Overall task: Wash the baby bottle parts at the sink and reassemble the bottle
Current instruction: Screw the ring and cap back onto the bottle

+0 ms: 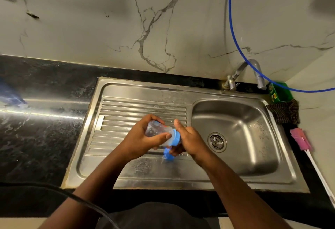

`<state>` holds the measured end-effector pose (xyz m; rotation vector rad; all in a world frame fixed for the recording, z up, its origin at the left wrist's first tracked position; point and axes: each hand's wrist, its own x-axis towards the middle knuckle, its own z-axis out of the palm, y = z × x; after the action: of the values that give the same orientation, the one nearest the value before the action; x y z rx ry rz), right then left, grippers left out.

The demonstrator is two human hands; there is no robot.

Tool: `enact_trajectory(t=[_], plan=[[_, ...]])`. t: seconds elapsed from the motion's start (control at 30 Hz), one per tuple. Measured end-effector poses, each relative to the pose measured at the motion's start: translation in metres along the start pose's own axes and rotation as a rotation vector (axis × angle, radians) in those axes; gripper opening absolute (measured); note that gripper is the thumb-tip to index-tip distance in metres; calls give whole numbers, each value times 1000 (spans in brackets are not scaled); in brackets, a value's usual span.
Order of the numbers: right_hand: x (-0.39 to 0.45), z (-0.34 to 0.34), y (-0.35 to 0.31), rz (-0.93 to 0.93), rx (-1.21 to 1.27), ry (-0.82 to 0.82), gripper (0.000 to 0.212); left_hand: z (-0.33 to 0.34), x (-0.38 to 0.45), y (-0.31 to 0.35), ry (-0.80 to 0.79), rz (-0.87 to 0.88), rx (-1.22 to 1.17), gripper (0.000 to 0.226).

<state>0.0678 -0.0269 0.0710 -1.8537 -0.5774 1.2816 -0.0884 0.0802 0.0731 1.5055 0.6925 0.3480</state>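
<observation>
Over the steel draining board left of the dry basin, my left hand (143,140) clamps the clear plastic baby bottle (159,131) while my right hand (187,139) grips its blue screw collar (176,136), so I judge I'm either unscrewing or reassembling.

Right hand (188,138) hides bottle (157,130) top; brush (308,149) handle cut off at rt edge

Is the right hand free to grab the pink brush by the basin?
Probably not yet: the right hand is gripping the blue collar of the bottle. The path to the pink brush looks clear.
</observation>
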Motion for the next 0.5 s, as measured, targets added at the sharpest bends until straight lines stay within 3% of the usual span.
enact_trajectory(t=[0.07,0.2,0.3,0.37,0.5], plan=[[0,-6,-7,-16,-46,10,70,3,2,-2,52,-48,-11,35],[-6,-18,-7,-385,-146,-16,38,-5,-2,-6,166,-134,-193,40],[-6,-20,7,-588,-454,9,54,-6,-2,0,175,-214,-300,39],[-6,-15,12,-685,-562,21,53,-2,0,5,164,-307,-397,34],[-5,-8,14,-734,-581,89,46,1,-2,4,154,-374,-474,36]])
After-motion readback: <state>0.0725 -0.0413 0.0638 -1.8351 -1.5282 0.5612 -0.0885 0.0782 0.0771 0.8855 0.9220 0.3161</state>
